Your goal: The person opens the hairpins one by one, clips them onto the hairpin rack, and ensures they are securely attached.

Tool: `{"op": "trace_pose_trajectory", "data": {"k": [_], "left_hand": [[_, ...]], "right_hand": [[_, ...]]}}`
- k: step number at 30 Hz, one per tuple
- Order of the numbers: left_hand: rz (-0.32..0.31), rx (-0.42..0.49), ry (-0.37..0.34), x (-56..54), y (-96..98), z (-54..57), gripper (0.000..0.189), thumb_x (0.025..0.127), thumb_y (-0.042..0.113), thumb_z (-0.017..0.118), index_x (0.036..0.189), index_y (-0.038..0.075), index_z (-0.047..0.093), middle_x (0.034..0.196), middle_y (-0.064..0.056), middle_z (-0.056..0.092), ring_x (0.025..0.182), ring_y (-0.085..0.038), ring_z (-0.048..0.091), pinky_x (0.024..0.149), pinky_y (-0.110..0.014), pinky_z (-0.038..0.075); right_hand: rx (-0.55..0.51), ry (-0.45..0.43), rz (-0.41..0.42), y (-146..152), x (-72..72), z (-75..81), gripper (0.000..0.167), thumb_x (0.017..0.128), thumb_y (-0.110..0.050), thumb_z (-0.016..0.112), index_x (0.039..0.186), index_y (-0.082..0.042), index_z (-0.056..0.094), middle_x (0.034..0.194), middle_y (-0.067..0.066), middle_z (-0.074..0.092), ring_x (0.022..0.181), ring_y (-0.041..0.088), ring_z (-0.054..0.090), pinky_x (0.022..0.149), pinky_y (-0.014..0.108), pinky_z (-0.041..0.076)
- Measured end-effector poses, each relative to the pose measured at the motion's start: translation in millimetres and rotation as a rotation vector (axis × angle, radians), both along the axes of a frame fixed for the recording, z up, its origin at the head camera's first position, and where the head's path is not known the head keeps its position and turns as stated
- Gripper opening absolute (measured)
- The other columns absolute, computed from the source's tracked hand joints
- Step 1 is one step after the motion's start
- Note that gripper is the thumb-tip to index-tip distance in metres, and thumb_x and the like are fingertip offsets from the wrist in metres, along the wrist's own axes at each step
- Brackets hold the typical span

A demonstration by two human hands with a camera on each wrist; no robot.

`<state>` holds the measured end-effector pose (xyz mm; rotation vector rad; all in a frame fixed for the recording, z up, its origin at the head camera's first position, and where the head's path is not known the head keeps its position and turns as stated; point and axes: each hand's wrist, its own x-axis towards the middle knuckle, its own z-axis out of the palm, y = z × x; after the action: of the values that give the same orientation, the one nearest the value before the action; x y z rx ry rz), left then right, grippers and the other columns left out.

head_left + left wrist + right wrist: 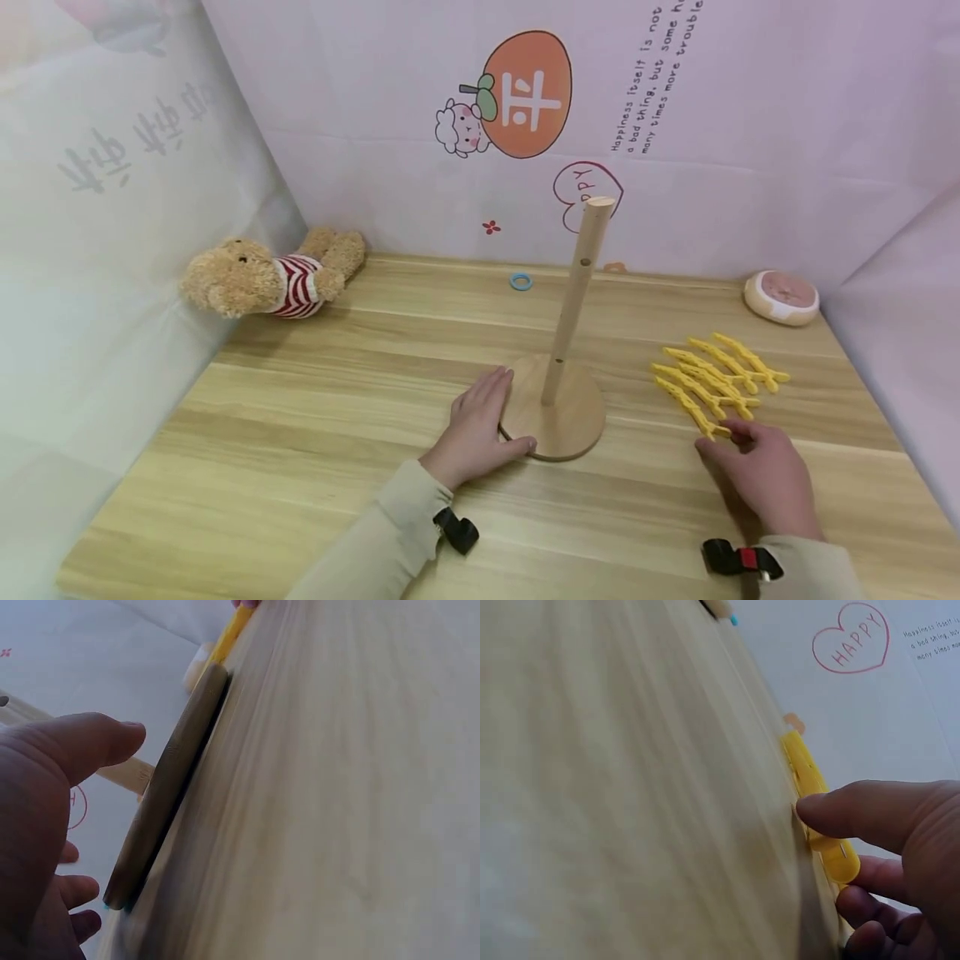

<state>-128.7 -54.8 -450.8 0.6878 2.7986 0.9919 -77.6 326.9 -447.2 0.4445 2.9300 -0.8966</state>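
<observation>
A round wooden base (577, 429) with an upright wooden post (573, 304) stands mid-table. The post has small holes along it. My left hand (477, 429) rests at the base's left edge, fingers spread along the rim and thumb at the front. In the left wrist view the disc's edge (169, 784) lies just beyond the thumb. Several yellow branch-shaped plastic pieces (705, 379) lie in a slanting row on the right. At the nearest end my right hand (772, 475) pinches one yellow piece (806, 776) between thumb and fingers, low over the tabletop.
A blue ring (521, 282) lies behind the post, near the back wall. On the far left a teddy bear (300, 283) in a striped shirt lies on its side. A round pink-topped object (783, 296) sits at the back right corner. Printed cloth walls enclose the table (322, 417).
</observation>
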Motion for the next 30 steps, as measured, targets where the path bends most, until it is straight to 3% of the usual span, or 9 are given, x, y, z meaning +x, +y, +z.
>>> {"op": "trace_pose_trajectory", "data": {"k": [3,5,8,10,14,23,30], "left_hand": [[0.022,-0.007,-0.028,-2.5,5.6,-1.5,0.107,0.082,0.058,0.075,0.158,0.001,0.025,0.165,-0.014,0.024,0.152,-0.029,0.018,0.118,-0.055,0.018],[0.043,-0.012,-0.044,-4.4,7.4,-2.7,0.111,0.08,0.062,0.076,0.157,0.0,0.026,0.164,-0.013,0.025,0.152,-0.027,0.018,0.117,-0.055,0.017],[0.062,-0.039,-0.07,-8.7,9.1,-2.9,0.114,0.077,0.063,0.079,0.157,0.0,0.026,0.164,-0.013,0.026,0.151,-0.027,0.019,0.115,-0.056,0.017],[0.071,-0.063,-0.075,-11.5,9.8,-2.1,0.115,0.075,0.062,0.08,0.157,0.001,0.028,0.163,-0.013,0.028,0.15,-0.029,0.021,0.113,-0.058,0.019],[0.078,-0.11,-0.078,-15.9,10.7,0.5,0.113,0.073,0.063,0.082,0.156,0.004,0.033,0.162,-0.01,0.031,0.147,-0.033,0.026,0.111,-0.057,0.022],[0.024,-0.17,-0.06,-21.1,4.1,3.4,0.116,0.074,0.068,0.078,0.156,0.002,0.031,0.161,-0.012,0.032,0.144,-0.035,0.037,0.114,-0.051,0.035],[-0.009,-0.096,-0.109,-29.0,-6.7,1.0,0.108,0.075,0.059,0.082,0.157,0.009,0.035,0.161,-0.008,0.034,0.145,-0.029,0.036,0.115,-0.049,0.034]], "right_hand": [[-0.011,0.005,-0.014,2.2,0.9,-0.2,0.075,0.091,-0.057,0.066,0.132,0.005,0.059,0.129,0.032,0.058,0.112,0.049,0.055,0.086,0.06,0.044],[-0.041,0.031,-0.044,0.6,2.3,-2.3,0.072,0.091,-0.057,0.067,0.131,0.002,0.06,0.126,0.03,0.06,0.104,0.041,0.06,0.081,0.052,0.048],[-0.109,0.1,-0.106,-3.7,4.6,-6.2,0.064,0.09,-0.052,0.07,0.13,-0.004,0.063,0.108,0.019,0.068,0.084,0.021,0.062,0.067,0.035,0.049],[-0.151,0.167,-0.138,-7.4,4.4,-7.3,0.057,0.09,-0.047,0.074,0.128,-0.006,0.065,0.091,0.008,0.07,0.07,0.01,0.057,0.056,0.027,0.044],[-0.248,0.25,-0.166,-16.9,1.8,-6.7,0.048,0.088,-0.038,0.078,0.123,-0.006,0.069,0.072,-0.008,0.065,0.061,0.007,0.053,0.051,0.024,0.043],[-0.307,0.349,-0.027,-37.7,-1.4,-10.6,0.038,0.085,-0.026,0.083,0.116,-0.006,0.074,0.084,-0.021,0.066,0.06,0.004,0.053,0.049,0.021,0.042],[-0.276,0.35,0.117,-52.4,-4.8,-13.0,0.032,0.084,-0.025,0.083,0.111,-0.009,0.075,0.091,0.001,0.072,0.062,0.006,0.053,0.05,0.022,0.044]]}}
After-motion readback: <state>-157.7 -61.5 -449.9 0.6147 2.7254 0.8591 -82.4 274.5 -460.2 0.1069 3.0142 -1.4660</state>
